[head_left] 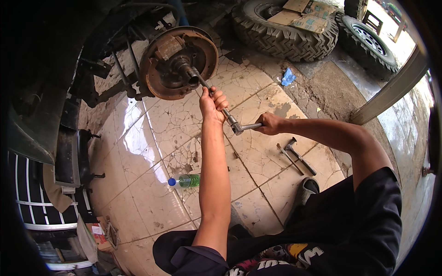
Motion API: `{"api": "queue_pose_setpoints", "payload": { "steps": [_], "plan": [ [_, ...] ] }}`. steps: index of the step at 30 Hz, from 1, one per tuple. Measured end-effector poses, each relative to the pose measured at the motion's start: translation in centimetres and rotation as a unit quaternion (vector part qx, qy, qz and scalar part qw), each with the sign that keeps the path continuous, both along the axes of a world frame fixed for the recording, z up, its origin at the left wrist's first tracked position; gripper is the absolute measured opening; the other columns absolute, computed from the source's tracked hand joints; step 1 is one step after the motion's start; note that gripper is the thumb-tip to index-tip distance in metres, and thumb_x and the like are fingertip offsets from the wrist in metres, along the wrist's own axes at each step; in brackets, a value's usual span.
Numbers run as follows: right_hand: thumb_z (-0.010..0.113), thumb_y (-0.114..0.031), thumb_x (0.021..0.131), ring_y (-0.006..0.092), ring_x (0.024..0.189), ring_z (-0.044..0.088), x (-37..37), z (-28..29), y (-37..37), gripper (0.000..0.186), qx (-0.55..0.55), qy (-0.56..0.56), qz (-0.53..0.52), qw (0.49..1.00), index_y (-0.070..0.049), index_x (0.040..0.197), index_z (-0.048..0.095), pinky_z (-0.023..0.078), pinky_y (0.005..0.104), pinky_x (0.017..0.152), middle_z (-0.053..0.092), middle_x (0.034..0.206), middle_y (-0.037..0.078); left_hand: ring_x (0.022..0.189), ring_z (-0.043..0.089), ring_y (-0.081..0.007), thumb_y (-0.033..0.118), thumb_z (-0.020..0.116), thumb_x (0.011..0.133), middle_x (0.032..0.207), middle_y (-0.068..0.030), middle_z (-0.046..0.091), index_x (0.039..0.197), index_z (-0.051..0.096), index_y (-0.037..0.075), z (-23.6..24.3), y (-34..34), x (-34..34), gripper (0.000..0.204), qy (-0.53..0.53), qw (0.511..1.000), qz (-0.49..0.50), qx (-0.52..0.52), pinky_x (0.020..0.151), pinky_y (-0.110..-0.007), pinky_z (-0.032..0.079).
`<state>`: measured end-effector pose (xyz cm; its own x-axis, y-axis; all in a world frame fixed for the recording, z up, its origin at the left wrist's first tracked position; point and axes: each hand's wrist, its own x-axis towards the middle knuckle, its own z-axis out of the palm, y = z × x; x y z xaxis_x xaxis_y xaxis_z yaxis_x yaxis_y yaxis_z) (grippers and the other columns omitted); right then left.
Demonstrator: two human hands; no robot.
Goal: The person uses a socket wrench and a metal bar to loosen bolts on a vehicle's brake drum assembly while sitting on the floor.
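Note:
A rusty brake backing plate with a hub spindle at its centre hangs off the vehicle's axle at the upper left. From beside the spindle's end, a long socket extension bar slants down to the right. My left hand is wrapped round the bar's middle. At the bar's near end a ratchet handle sticks out to the right, and my right hand is closed round it. The spindle hides where the bar's far end meets the assembly.
A hammer and a thin rod lie on the cracked tiles at right. A green bottle with a blue cap lies left of my forearm. Large tyres stand at the back, near a blue scrap and a post.

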<state>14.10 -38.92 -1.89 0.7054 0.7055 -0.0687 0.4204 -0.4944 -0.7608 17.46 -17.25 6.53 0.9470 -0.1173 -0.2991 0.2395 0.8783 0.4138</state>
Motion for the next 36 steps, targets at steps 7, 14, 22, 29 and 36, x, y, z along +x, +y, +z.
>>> {"api": "queue_pose_setpoints", "payload": {
  "steps": [7,14,22,29,36],
  "plan": [
    [0.058,-0.033,0.087,0.016,0.05,0.039,-0.8,0.0,1.1,0.041,0.032,0.085,-0.003,0.996,0.002,0.066,0.054,0.037,0.0365,0.049,0.043,0.051,0.01,0.04,0.017,-0.0056,0.04,0.032,0.099,0.055,0.0048,0.024,0.081,0.045,0.008,0.4,0.2,0.0,0.039,0.006,1.0,-0.006,-0.01,0.033,-0.021,0.016],
    [0.058,-0.029,0.087,0.0152,0.05,0.037,-0.9,-0.5,0.0,0.038,0.041,0.073,0.005,0.997,0.002,0.064,0.052,0.037,0.0359,0.049,0.042,0.051,0.011,0.04,0.016,-0.0057,0.04,0.031,0.099,0.056,0.0051,0.024,0.081,0.045,0.008,0.3,-0.2,-0.3,0.039,0.006,1.0,0.003,0.019,0.033,-0.021,0.015],
    [0.058,-0.022,0.082,0.0296,0.05,0.05,1.2,-0.3,0.3,0.028,0.03,-0.037,0.05,0.998,0.001,0.066,0.057,0.042,0.0389,0.052,0.054,0.056,0.017,0.04,0.016,-0.0057,0.041,0.031,0.099,0.055,0.0051,0.024,0.081,0.045,0.009,0.2,-0.5,-0.2,0.04,0.005,0.999,0.015,0.031,0.033,-0.021,0.015],
    [0.057,-0.024,0.083,0.0358,0.053,0.053,1.6,0.6,0.3,0.03,0.01,-0.062,0.055,0.996,-0.001,0.064,0.057,0.043,0.0407,0.052,0.055,0.058,0.018,0.041,0.015,-0.006,0.042,0.025,0.1,0.054,0.0061,0.022,0.078,0.042,0.011,0.6,-0.4,0.0,0.041,0.022,0.998,0.013,0.058,0.035,-0.022,0.013],
    [0.055,-0.031,0.089,0.0413,0.055,0.052,0.7,1.2,0.3,0.039,-0.008,-0.165,-0.076,0.983,-0.002,0.063,0.059,0.043,0.0441,0.049,0.054,0.056,0.02,0.04,0.015,-0.0057,0.043,0.03,0.099,0.053,0.0061,0.022,0.077,0.043,0.011,0.9,-0.6,-0.2,0.041,0.053,0.994,0.022,0.093,0.034,-0.022,0.014]
  ]
}}
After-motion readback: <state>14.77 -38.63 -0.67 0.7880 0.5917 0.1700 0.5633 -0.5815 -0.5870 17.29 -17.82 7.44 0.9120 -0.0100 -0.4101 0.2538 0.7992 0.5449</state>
